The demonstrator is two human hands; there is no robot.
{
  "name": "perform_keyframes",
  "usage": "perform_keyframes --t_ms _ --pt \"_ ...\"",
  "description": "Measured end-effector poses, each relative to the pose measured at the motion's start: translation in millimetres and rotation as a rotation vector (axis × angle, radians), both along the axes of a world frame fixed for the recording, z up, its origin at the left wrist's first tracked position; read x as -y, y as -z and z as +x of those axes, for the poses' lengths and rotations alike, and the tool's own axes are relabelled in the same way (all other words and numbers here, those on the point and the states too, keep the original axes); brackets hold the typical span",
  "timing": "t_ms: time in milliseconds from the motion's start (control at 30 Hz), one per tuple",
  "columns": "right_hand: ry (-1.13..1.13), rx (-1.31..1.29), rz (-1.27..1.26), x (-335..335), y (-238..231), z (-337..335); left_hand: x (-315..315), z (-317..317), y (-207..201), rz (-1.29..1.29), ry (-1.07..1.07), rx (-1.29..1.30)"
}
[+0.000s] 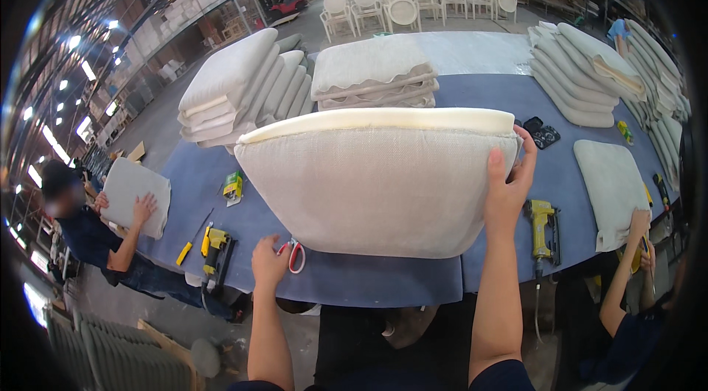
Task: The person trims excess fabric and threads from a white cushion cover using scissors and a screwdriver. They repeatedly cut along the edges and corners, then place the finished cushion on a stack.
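Note:
A grey fabric-covered seat cushion (pixel 376 184) stands tilted up on the blue table, its cream foam edge (pixel 383 120) uppermost. My right hand (pixel 510 170) grips its upper right corner, thumb on the front face and fingers behind. Low at the left, by the table's front edge, my left hand (pixel 270 262) is closed at the red-handled scissors (pixel 297 257), fingers on one handle loop. The scissor blades are hidden. Right of the cushion lies a yellow staple gun (pixel 542 236) with a hose.
Another staple gun (pixel 214 249), a yellow-handled tool (pixel 186 251) and a small green-yellow box (pixel 233 188) lie at left. Cushion stacks (pixel 232 85) line the table's far side. A person at left (pixel 81 207) handles a cushion; another person's hand (pixel 639 225) works on one at right.

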State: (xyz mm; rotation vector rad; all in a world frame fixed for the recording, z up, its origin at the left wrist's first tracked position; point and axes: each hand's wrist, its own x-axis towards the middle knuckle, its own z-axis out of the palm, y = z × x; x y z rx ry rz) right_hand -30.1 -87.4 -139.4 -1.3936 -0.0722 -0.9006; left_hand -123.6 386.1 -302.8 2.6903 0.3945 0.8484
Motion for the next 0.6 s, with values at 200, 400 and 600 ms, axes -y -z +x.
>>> perform_keyframes --t_ms 200,400,600 --pt "-0.040 0.019 0.021 3 7 0 158 -9 -159 -0.286 0.482 0.410" --pt "-0.120 0.119 0.146 0 5 -2 280 18 -275 0.098 1.218 0.420" --pt "-0.021 0.050 0.027 6 11 -15 359 115 -310 0.024 1.268 0.633"
